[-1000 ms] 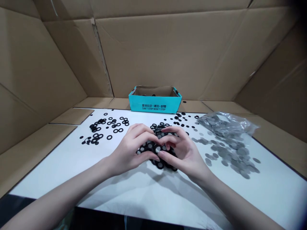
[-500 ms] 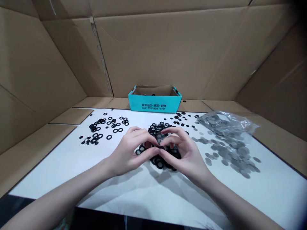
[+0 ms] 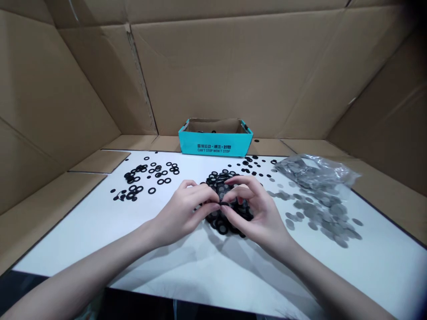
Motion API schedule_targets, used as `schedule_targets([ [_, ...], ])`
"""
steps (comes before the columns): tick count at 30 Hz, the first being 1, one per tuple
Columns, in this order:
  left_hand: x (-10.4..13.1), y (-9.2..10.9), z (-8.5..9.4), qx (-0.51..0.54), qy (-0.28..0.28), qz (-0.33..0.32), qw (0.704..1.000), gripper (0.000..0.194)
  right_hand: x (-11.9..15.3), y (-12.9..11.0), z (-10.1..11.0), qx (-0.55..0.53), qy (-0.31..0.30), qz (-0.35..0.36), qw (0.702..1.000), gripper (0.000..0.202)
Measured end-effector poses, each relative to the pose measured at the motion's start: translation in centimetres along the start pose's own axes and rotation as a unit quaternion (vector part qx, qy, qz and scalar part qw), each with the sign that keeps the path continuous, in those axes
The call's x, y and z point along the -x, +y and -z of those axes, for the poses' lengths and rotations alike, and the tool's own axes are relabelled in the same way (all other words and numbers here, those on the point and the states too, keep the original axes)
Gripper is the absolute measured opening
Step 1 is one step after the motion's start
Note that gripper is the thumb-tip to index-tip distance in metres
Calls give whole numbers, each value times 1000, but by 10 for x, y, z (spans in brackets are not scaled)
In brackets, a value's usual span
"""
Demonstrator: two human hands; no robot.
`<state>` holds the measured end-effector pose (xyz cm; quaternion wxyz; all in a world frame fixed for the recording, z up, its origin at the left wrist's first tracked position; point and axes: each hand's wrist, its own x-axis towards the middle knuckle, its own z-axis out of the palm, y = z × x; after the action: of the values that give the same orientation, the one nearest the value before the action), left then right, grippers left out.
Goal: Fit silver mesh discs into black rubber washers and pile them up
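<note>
Together, two hands (image 3: 185,208) (image 3: 262,213) pinch apparently one black ring (image 3: 223,203), one box (image 3: 215,143) beyond.

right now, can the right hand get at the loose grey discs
Probably yes, if the right hand lets go of the small black piece; the loose grey discs lie to that hand's right, nothing visible between.
</note>
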<state>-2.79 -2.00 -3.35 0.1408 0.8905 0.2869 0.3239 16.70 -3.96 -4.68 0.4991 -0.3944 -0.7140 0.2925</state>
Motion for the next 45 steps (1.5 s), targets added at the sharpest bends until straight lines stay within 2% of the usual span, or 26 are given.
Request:
schedule_targets([
  [5,0,-1,-1,-13,0,-25,1000,12,1,0,-2,18,16,-17,1000,30],
  [10,0,-2,-1,9,-4,6,1000,11,0,3,-1,8,27,-23,999,31],
  [13,0,-2,-2,15,25,3,1000,5,-2,2,-1,-56,10,-76,995,35],
  [16,1,-3,-4,-21,57,-36,998,29,-3,0,-2,-153,-17,-139,978,37],
  [20,2,-4,-6,-79,79,-78,991,13,-4,-1,-2,-208,-44,-177,961,42],
  [22,2,-6,-5,-91,71,-93,989,7,-5,-2,-2,-209,-55,-181,959,43],
  [27,0,-7,2,-106,18,-122,987,25,-5,-3,0,-191,-89,-176,962,41],
  [30,-2,-7,4,-107,-2,-118,987,20,-5,-2,1,-181,-91,-169,965,40],
  [32,-2,-7,2,-106,8,-114,988,20,-4,0,1,-174,-97,-161,967,40],
  [34,-2,-6,0,-106,12,-112,988,11,-4,1,1,-160,-107,-150,970,38],
  [37,-3,-8,3,-107,-27,-108,988,19,-5,3,4,-106,-103,-111,983,33],
  [40,-5,-18,21,-112,-42,-64,991,34,-9,7,12,1,-62,-51,997,24],
  [41,-6,-24,30,-119,-33,-23,992,40,-11,9,15,37,-44,-38,998,22],
  [43,-5,-40,50,-152,-42,84,984,37,-15,14,22,97,-11,-29,995,18],
  [45,-1,-58,69,-225,-127,211,943,31,-19,19,27,141,11,-24,990,12],
])
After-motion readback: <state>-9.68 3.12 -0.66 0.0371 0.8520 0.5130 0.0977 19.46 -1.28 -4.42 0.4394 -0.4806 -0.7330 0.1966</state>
